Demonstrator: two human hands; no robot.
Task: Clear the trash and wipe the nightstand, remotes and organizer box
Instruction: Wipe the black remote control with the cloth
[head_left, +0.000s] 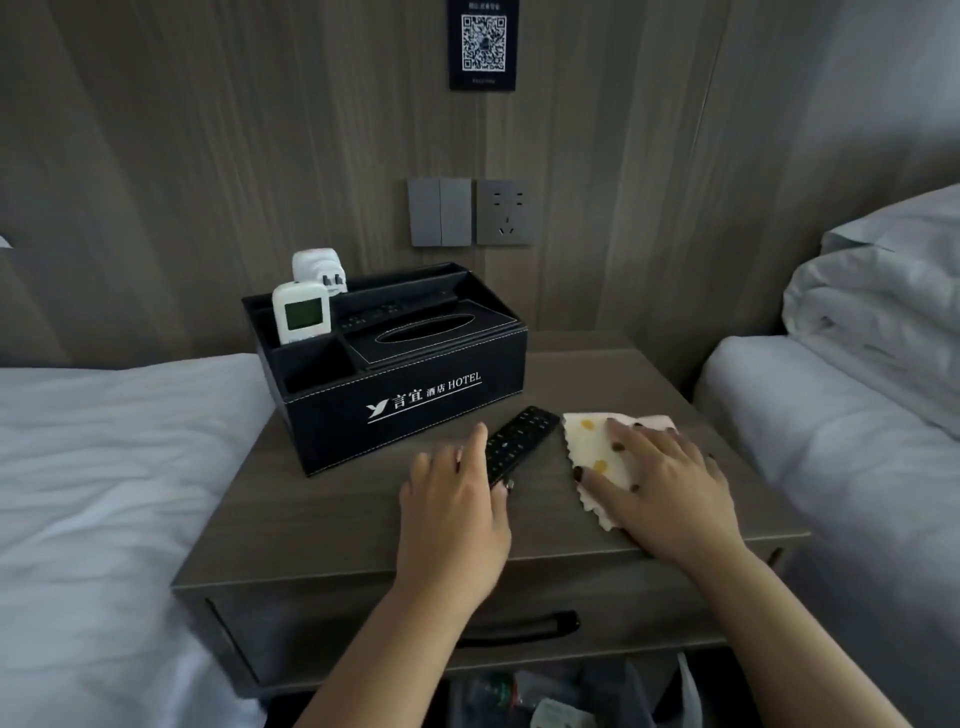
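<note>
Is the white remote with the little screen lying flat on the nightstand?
No, the white remote stands upright in a compartment of the black organizer box.

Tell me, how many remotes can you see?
2. A black remote lies on the nightstand under the left hand; a white remote stands in the organizer box. More may be hidden inside.

Matt grey wood-grain surface (613, 379); black stitched leather-look organizer box (415, 410); soft cream cloth (597, 447); matt black plastic remote (517, 441).
</note>
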